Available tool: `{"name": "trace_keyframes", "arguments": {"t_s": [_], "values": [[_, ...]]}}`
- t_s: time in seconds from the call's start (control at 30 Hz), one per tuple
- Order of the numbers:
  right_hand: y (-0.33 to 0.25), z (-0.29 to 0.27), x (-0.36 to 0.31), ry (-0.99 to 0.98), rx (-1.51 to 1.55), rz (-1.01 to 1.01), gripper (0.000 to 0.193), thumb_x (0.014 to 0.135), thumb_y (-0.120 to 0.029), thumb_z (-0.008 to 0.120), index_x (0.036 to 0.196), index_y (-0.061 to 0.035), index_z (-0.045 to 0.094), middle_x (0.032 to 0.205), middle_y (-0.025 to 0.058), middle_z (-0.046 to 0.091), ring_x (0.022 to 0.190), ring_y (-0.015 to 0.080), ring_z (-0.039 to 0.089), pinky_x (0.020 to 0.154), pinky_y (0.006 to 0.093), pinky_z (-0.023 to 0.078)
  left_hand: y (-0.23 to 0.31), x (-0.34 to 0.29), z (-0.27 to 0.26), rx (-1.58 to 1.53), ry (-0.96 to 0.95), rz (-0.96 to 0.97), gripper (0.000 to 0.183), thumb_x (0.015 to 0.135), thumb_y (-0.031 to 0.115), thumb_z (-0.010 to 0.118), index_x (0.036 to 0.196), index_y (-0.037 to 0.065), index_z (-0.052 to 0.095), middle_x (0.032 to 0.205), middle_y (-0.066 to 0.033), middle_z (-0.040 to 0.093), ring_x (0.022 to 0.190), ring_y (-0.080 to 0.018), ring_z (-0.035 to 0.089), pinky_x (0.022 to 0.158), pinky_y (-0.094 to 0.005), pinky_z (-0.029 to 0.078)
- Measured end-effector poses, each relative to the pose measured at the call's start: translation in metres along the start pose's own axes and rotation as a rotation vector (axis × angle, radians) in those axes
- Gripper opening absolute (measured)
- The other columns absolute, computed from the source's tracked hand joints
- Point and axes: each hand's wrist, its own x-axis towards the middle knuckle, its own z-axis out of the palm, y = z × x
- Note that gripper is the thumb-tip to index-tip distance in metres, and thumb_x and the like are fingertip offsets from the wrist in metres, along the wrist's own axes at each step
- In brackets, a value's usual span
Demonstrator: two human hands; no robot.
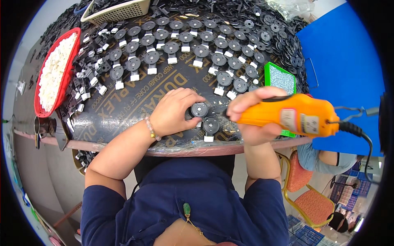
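My left hand (171,111) rests near the table's front edge, thumb and fingers curled round a black caster-like disc (199,109) with a small metal centre. Just in front of it lies a second black disc piece (211,126), its white block toward me. My right hand (253,117) grips an orange electric screwdriver (297,114) with a black cord, held level above the table. The tip points left toward the two pieces but looks apart from them; its end is partly hidden and blurred.
Beyond my hands, curved rows of similar black discs with white blocks (171,48) spread over the dark table (135,92). A green tray (268,76) of small metal pieces lies right. Left stands a red basket (40,82) of white parts; a beige basket (119,12) sits at the back.
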Motion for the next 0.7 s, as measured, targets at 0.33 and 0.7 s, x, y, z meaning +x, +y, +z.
{"name": "trace_keyframes", "arguments": {"t_s": [0.33, 0.7], "values": [[0.027, 0.023, 0.000, -0.046, 0.013, 0.099, 0.073, 0.081, -0.068, 0.062, 0.112, -0.0050, 0.042, 0.078, 0.0131, 0.062, 0.059, 0.0195, 0.060, 0.060, 0.0345, 0.054, -0.002, 0.001, -0.003, -0.045, 0.002, 0.018, 0.044, 0.069, 0.021, 0.079, 0.110, 0.009, 0.065, 0.103, -0.0082, 0.061, 0.104, -0.0275, 0.058, 0.093, -0.0390, 0.045], [0.026, 0.038, -0.002, -0.096, -0.037, 0.151, 0.068, 0.079, -0.062, 0.070, 0.104, -0.0026, 0.046, 0.078, 0.0153, 0.064, 0.059, 0.0179, 0.061, 0.055, 0.0285, 0.053, -0.003, 0.000, -0.001, -0.084, 0.006, 0.012, 0.042, 0.069, 0.019, 0.078, 0.107, 0.005, 0.066, 0.098, -0.0111, 0.061, 0.099, -0.0292, 0.059, 0.091, -0.0386, 0.048]]}}
